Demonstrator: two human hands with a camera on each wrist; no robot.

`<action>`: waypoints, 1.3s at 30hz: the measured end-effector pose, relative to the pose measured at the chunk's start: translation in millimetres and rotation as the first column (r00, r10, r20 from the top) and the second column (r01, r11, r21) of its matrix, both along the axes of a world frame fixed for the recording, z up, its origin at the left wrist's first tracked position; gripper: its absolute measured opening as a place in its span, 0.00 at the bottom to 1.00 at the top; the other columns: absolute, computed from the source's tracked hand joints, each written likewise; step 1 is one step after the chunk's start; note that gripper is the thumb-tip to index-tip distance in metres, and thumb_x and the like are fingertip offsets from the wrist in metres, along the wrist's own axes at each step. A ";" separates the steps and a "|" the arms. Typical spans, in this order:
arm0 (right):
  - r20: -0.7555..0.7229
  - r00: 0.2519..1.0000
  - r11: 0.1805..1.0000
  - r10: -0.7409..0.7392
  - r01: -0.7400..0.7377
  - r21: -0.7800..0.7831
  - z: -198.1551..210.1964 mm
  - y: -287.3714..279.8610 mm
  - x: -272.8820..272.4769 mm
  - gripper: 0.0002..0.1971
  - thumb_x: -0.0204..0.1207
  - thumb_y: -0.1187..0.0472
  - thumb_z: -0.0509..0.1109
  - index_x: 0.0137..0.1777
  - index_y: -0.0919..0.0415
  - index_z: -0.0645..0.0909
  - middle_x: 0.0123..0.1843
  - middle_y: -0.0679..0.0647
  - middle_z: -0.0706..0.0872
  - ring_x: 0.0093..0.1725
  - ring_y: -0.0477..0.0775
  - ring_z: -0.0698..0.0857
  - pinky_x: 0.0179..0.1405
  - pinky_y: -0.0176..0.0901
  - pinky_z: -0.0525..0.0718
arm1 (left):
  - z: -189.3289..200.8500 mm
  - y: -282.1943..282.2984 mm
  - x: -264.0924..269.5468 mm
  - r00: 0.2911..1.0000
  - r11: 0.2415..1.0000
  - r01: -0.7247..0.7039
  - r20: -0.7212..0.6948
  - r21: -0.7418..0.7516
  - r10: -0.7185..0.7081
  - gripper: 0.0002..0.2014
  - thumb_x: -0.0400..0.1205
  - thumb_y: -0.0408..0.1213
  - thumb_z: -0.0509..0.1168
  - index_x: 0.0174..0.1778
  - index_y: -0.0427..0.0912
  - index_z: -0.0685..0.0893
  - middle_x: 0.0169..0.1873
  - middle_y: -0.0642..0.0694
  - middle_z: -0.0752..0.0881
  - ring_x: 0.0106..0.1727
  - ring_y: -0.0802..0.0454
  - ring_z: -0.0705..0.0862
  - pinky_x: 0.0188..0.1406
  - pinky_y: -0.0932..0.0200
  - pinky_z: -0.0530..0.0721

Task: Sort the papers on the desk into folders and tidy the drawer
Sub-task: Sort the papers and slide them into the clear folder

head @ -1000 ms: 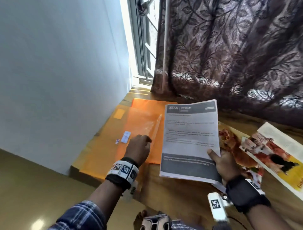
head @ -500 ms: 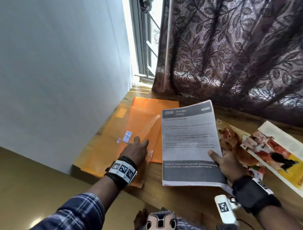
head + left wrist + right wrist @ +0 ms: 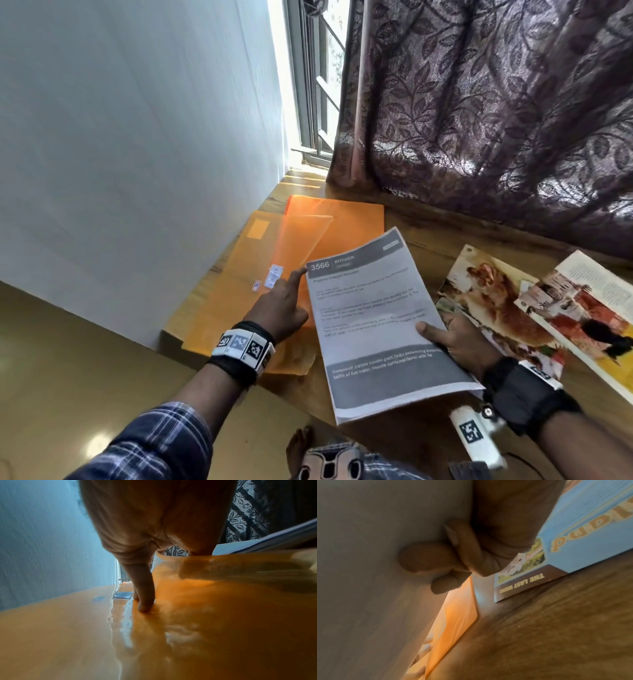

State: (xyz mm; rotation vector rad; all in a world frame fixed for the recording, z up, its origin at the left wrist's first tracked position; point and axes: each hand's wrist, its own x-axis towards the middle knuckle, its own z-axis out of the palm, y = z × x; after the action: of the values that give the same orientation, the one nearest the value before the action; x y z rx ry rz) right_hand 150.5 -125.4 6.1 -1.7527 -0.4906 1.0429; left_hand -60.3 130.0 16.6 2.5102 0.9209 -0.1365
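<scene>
A translucent orange folder point(image 3: 219, 308) lies at the desk's left end by the wall. Its cover flap point(image 3: 308, 240) is raised. My left hand point(image 3: 296, 294) reaches into the opening with straight fingers. In the left wrist view one finger point(image 3: 145, 599) presses on the folder's lower sheet point(image 3: 68, 628), while the others prop the flap point(image 3: 223, 588). My right hand point(image 3: 455, 339) grips a stack of printed sheets point(image 3: 373, 325) headed "3566 KITCHEN", thumb on top. The fingers point(image 3: 423, 558) curl under the sheets point(image 3: 368, 561). The stack's left edge hangs just right of the opening.
A second orange folder point(image 3: 356, 226) lies behind the first. Two colour magazines point(image 3: 493, 301) point(image 3: 589, 308) lie on the wooden desk point(image 3: 428, 240) to the right. A patterned curtain point(image 3: 479, 120) hangs along the back, and a white wall point(image 3: 137, 137) bounds the left.
My left hand went from gripping the cover's edge to reaching in with straight fingers, and the flap stands higher. The printed sheets have moved left and nearer to the folder.
</scene>
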 end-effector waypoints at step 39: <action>0.363 0.931 0.998 -0.045 0.061 -0.033 5.5 78.9 3.4 0.10 0.75 0.54 0.73 0.49 0.58 0.90 0.45 0.51 0.93 0.42 0.52 0.91 0.45 0.48 0.88 | 34.1 -4.7 16.1 0.944 0.946 0.263 -0.153 -0.188 -0.292 0.45 0.83 0.35 0.65 0.88 0.50 0.40 0.88 0.46 0.47 0.78 0.41 0.72 0.71 0.54 0.74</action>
State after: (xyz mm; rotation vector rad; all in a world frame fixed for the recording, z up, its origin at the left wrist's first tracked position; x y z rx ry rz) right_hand 153.8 -46.5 11.6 -1.9974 -0.6482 0.6953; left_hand -44.2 125.4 50.8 2.4868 0.5853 -0.5158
